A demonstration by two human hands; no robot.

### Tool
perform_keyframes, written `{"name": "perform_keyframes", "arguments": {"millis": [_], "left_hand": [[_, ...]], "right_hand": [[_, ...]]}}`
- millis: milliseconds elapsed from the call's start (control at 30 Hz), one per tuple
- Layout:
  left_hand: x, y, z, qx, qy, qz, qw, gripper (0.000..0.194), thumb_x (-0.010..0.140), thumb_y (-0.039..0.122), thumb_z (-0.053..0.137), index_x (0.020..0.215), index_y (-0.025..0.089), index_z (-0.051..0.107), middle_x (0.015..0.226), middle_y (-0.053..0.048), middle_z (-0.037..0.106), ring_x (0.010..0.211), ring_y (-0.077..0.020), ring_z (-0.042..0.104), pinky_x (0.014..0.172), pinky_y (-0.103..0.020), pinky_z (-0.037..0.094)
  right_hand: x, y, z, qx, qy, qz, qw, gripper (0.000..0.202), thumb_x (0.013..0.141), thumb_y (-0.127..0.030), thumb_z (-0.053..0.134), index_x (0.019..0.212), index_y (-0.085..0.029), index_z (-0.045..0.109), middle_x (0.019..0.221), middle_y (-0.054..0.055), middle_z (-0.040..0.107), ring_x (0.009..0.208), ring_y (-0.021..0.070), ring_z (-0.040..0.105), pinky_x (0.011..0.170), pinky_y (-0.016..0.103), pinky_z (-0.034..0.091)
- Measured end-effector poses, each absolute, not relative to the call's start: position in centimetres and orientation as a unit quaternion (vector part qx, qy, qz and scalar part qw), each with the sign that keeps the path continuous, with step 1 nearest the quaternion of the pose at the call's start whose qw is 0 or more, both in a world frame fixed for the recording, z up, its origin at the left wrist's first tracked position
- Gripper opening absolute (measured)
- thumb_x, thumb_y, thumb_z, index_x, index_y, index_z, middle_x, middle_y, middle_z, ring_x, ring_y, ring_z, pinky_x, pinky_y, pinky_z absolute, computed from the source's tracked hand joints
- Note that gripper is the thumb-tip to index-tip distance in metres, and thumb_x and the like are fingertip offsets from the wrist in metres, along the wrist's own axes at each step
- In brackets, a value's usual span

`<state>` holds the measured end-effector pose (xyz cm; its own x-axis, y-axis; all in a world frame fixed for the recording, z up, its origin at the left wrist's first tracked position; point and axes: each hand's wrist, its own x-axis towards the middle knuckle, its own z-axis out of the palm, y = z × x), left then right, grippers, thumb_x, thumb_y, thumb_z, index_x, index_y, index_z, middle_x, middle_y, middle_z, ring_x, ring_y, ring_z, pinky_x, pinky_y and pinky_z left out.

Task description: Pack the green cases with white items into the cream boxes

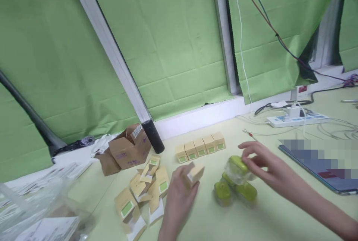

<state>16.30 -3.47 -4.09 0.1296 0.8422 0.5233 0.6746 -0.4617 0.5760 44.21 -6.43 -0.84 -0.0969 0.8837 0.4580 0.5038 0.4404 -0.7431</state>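
Note:
My left hand (179, 198) is closed around a small tan cardboard box (197, 172) whose flaps stand up. My right hand (258, 159) pinches a green item in clear wrapping (237, 164), slightly blurred, over a small group of the same. Two of these green items (223, 192) lie on the table just below it, and another is partly hidden behind. To the left of my left hand lie several flat or half-folded tan cartons (130, 203) with green labels. Beyond my hands, closed tan boxes (200, 147) stand side by side in a row.
A brown cardboard box (132, 149) stands open at the back left, with a black cylinder (153, 136) beside it. A power strip (296, 119) with cables lies at the back right. A tablet-like device (321, 170) lies at right. Clear plastic bags (47, 203) fill the left corner.

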Motion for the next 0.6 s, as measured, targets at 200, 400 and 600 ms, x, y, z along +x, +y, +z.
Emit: {"name": "perform_keyframes", "arguments": {"millis": [200, 400, 600], "left_hand": [[17.5, -3.3, -3.0, 0.434, 0.489, 0.593, 0.469, 0.075, 0.062, 0.039, 0.075, 0.114, 0.026, 0.023, 0.107, -0.01, 0.061, 0.096, -0.0244, 0.063, 0.08, -0.038, 0.05], [19.4, -4.9, -2.1, 0.334, 0.429, 0.569, 0.618, 0.046, 0.075, 0.036, 0.067, 0.108, 0.022, 0.039, 0.11, -0.01, 0.061, 0.094, -0.022, 0.063, 0.075, -0.033, 0.051], [19.7, -5.3, -2.0, 0.333, 0.373, 0.54, 0.677, 0.033, 0.075, 0.03, 0.068, 0.099, 0.018, 0.047, 0.099, -0.008, 0.064, 0.079, -0.0181, 0.064, 0.067, -0.029, 0.051]], "right_hand": [[50.1, -6.9, -4.7, -0.64, -0.71, 0.149, 0.253, 0.018, 0.086, -0.041, 0.041, 0.077, -0.027, 0.048, 0.06, 0.002, 0.064, 0.052, 0.0222, 0.059, 0.053, 0.035, 0.046], [47.3, -6.5, -6.2, -0.558, -0.778, -0.031, 0.285, 0.024, 0.082, -0.039, 0.05, 0.101, -0.026, 0.056, 0.102, 0.01, 0.067, 0.076, 0.028, 0.067, 0.064, 0.043, 0.054], [38.3, -5.3, -3.9, -0.275, -0.894, -0.184, 0.301, 0.049, 0.083, -0.003, 0.04, 0.13, -0.018, 0.043, 0.131, 0.009, 0.054, 0.118, 0.0221, 0.052, 0.094, 0.038, 0.048]]}}
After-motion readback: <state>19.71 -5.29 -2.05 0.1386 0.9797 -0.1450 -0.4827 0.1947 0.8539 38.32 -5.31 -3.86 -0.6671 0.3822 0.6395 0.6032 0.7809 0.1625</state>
